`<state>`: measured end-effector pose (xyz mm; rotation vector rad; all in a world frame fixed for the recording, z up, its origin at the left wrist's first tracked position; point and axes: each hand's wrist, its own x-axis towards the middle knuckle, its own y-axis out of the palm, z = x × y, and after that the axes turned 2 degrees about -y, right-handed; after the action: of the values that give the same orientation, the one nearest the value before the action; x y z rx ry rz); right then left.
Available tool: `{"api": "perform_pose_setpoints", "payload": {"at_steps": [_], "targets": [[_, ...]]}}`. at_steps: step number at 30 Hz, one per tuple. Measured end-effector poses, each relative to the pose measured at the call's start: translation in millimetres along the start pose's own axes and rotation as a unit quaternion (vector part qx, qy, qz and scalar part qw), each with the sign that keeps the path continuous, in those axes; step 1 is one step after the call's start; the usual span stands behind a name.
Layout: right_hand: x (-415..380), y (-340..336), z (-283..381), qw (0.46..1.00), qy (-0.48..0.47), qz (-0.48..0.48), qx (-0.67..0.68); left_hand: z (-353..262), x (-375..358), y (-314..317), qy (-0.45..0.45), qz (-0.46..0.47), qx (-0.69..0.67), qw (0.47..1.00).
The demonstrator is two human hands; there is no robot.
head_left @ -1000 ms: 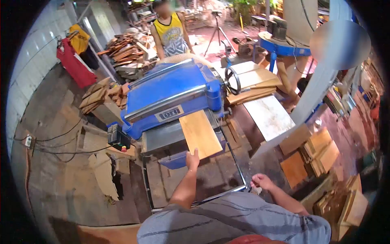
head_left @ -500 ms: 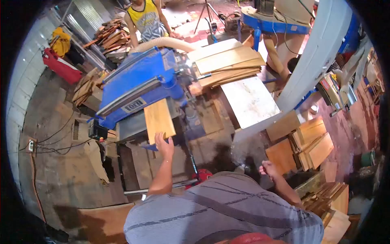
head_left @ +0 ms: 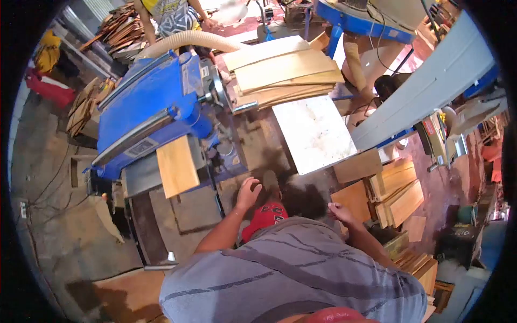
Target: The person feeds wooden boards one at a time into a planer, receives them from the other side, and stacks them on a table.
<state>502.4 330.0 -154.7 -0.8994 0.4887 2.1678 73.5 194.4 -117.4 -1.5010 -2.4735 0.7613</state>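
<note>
A wooden board sticks out of the blue thickness planer, resting on its grey bed. My left hand is off to the right of the board, touching nothing, with thumb and fingers apart. Low on the right, my right hand has its fingers curled in and shows nothing in it. The nearest thing to it is a group of leaning wooden boards.
A stack of flat boards lies beyond the planer, beside a white stained panel. A ribbed hose runs behind the planer. Another person stands at the far side. A grey post slants at right.
My left hand has let go of the board's end and moved right. My body has shifted rightward, so the planer and board appear further left. The board stays in the planer.
</note>
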Motion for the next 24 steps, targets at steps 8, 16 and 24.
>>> {"api": "perform_pose_setpoints", "payload": {"at_steps": [8, 16, 24], "targets": [[-15.0, -53.4, 66.2, 0.978, 0.123, -0.164, 0.025, 31.6, 203.2, 72.2, -0.069, 0.005, -0.081, 0.994], [117.3, -118.8, 199.4, 0.99, -0.005, -0.125, -0.061, 79.8, 322.8, 63.4, -0.234, -0.17, -0.222, 0.931], [351.2, -262.0, 389.3, 0.872, -0.346, -0.294, -0.182, 128.0, 390.4, 42.4, -0.228, -0.317, -0.306, 0.868]]}}
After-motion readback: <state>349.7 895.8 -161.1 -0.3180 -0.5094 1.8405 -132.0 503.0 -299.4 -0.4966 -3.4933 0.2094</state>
